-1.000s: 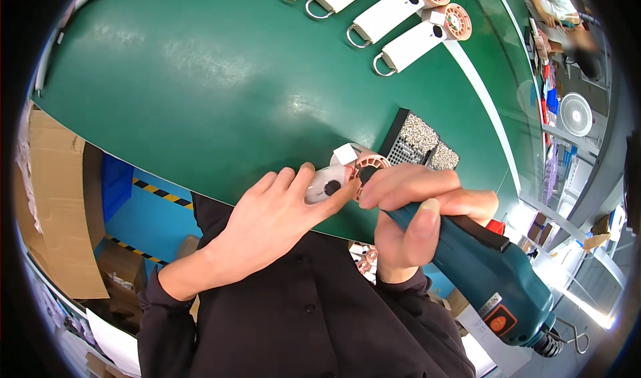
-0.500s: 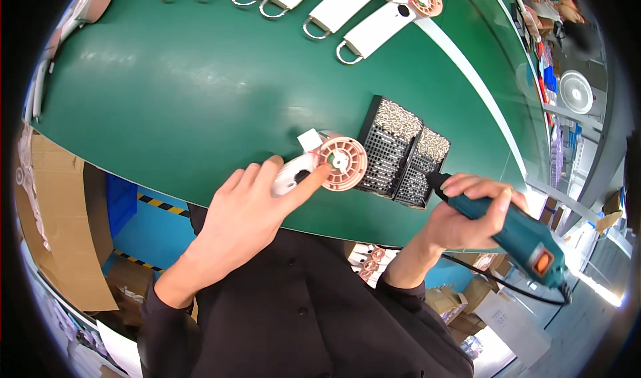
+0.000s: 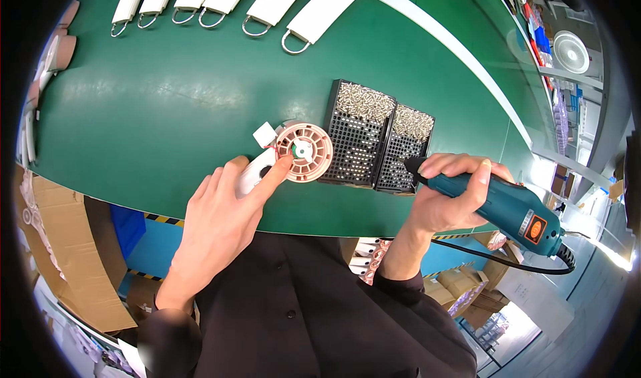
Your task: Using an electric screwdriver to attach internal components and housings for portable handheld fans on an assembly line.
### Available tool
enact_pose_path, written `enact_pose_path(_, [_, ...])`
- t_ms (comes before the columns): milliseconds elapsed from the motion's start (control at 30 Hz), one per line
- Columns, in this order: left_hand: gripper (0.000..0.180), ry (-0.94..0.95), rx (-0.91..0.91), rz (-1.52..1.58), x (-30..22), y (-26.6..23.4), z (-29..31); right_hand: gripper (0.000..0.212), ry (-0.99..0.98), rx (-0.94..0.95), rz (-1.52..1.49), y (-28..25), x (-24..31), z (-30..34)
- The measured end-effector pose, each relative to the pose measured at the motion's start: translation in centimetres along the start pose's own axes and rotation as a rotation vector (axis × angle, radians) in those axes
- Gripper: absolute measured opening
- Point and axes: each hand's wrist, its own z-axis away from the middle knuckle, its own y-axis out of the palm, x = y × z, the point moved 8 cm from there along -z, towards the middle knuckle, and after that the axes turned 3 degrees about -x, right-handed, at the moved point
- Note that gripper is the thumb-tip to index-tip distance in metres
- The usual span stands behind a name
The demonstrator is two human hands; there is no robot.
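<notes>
Compared with half a second ago, we see that our right hand [image 3: 444, 194] has brought the teal electric screwdriver [image 3: 501, 204] closer to the two black screw trays [image 3: 377, 137]; its dark tip now points at the lower edge of the right tray, where before it was well apart from them. Our fingers are clamped around the body of the tool. Our left hand [image 3: 220, 221] has hardly moved: it stays flat over the white plastic housing [image 3: 250, 177], the fingers loosely spread and not closed, with the index fingertip touching the rim of the pink round wheel [image 3: 304, 152].

The wheel lies on the green table [image 3: 147, 117], just beside the left tray. It is a salmon-pink disc with radial ribs and a white centre with a small green spot. A small white square part [image 3: 264, 135] touches its upper left side. The trays hold many silvery screws in their upper parts. Along the far edge lie several long white housings [image 3: 274, 1] with metal rings.
</notes>
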Motion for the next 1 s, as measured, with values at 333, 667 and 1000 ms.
enact_pose_path(333, [0.065,-0.006,0.006,0.001,0.1,0.0,-0.1,0.019,-0.024,0.088,0.049,0.7,-0.3,0.5])
enact_pose_path(667, [0.063,0.033,-0.011,-0.008,0.3,-0.2,0.7,0.014,-0.069,0.151,-0.234,2.2,3.8,1.0])
enact_pose_path(1000, [0.064,0.066,-0.038,0.058,0.3,-0.2,0.9,0.024,-0.142,0.613,-0.318,9.5,6.4,4.5])
